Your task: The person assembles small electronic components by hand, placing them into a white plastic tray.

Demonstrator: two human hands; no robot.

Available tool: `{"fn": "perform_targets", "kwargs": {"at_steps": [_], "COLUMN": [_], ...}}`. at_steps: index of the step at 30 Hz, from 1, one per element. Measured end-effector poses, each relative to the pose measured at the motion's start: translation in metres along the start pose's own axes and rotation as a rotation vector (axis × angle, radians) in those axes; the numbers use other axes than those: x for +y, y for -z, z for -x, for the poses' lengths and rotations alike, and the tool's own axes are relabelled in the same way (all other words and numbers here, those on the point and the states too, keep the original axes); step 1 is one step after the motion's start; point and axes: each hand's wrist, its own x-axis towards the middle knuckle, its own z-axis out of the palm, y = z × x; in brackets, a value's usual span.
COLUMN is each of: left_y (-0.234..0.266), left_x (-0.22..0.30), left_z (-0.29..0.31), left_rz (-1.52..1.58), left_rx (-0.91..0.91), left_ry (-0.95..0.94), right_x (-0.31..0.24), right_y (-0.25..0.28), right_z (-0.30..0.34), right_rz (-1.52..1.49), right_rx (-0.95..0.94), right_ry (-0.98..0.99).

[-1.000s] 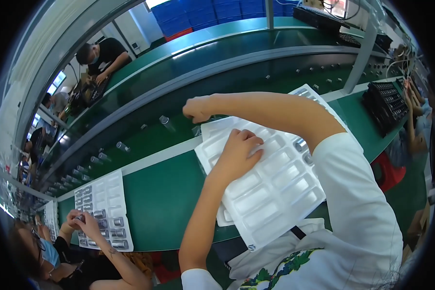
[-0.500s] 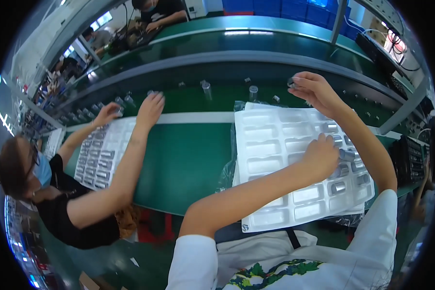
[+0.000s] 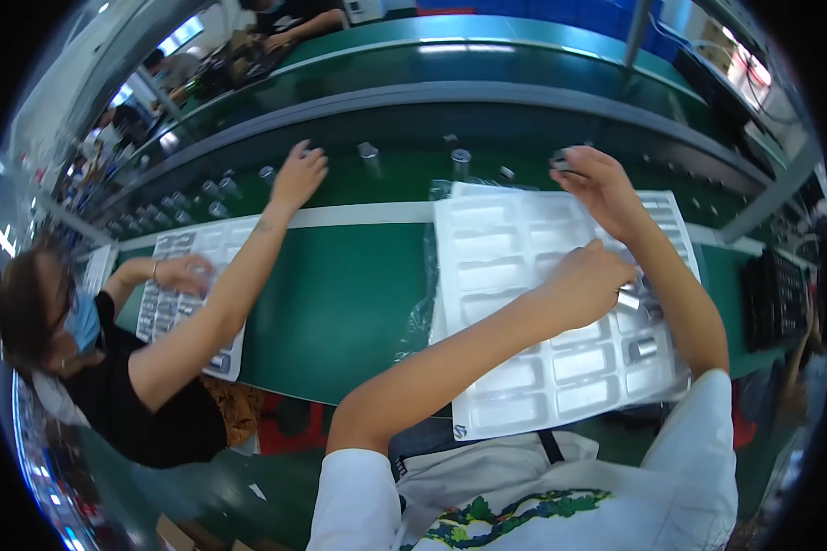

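A white moulded plastic tray [image 3: 487, 422] with rows of rounded pockets lies before me on a second one. My left hand [image 3: 595, 286] is bent over its right part, fingers closed around a silver metal cylinder [image 3: 628, 299] that sticks out below them. Another silver cylinder [image 3: 642, 349] lies in a pocket nearer to me. Above the tray's far edge, my right hand [image 3: 601, 184] pinches a small dark-ended round part [image 3: 561, 163], most of it hidden by the fingers. Past the tray, a clear-looking cylinder [image 3: 461, 163] stands upright on the green belt.
At left a masked co-worker [image 3: 129, 386] reaches over another filled white tray [image 3: 234, 354] and toward the belt. More cylinders [image 3: 369, 158] stand along the green belt [image 3: 413, 174]. A grey metal post [image 3: 772, 197] and a black crate [image 3: 764, 298] are on the right.
My left hand has shifted slightly up and left over the tray. My right hand keeps its pinch near the belt. The co-worker's nearer arm reaches farther out, and the other hand is back over their tray.
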Motion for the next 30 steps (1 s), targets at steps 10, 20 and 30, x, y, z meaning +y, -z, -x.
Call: {"fn": "perform_targets", "kwargs": {"at_steps": [10, 20, 30], "left_y": [-0.007, 0.015, 0.010], "left_x": [0.009, 0.028, 0.007], "left_z": [-0.005, 0.008, 0.017], "left_rz": [-0.116, -0.295, 0.591], "left_rx": [0.022, -0.175, 0.125], "left_ry": [0.003, -0.244, 0.225], "right_x": [0.003, 0.008, 0.003], "right_y": [-0.005, 0.000, 0.002], "right_z": [-0.006, 0.001, 0.000], "right_rz": [0.105, 0.092, -0.080], "right_rx": [0.024, 0.051, -0.010], "right_ry": [-0.026, 0.016, 0.018]}}
